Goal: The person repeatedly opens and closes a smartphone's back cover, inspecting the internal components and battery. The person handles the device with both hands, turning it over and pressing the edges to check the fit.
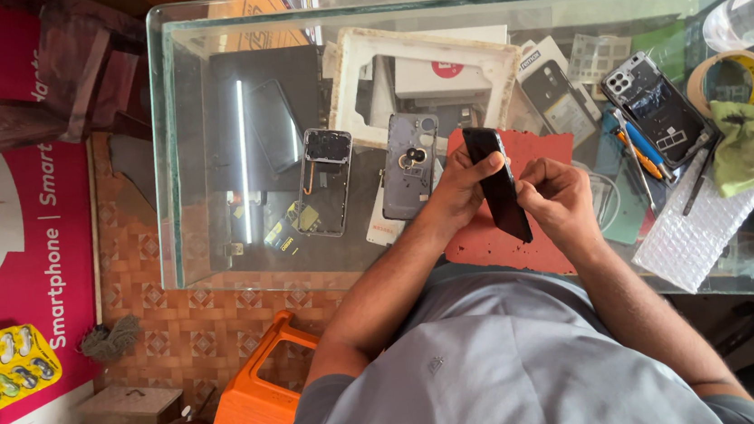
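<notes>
I hold a black smartphone [495,183] on edge above a red work mat [542,147] on the glass counter [209,163]. My left hand [463,184] grips its left side near the top. My right hand [555,195] pinches its right edge near the middle. Just left of my left hand lies a grey phone back shell [410,165] with a round camera ring. Further left lies an open phone frame [324,182] with its inside showing.
An opened phone [656,108] lies at the right beside screwdrivers [641,148]. Bubble wrap [693,234], a green cloth [753,141] and a tape roll [727,79] fill the right end. A white frame [424,76] lies behind. An orange stool [257,404] stands at lower left.
</notes>
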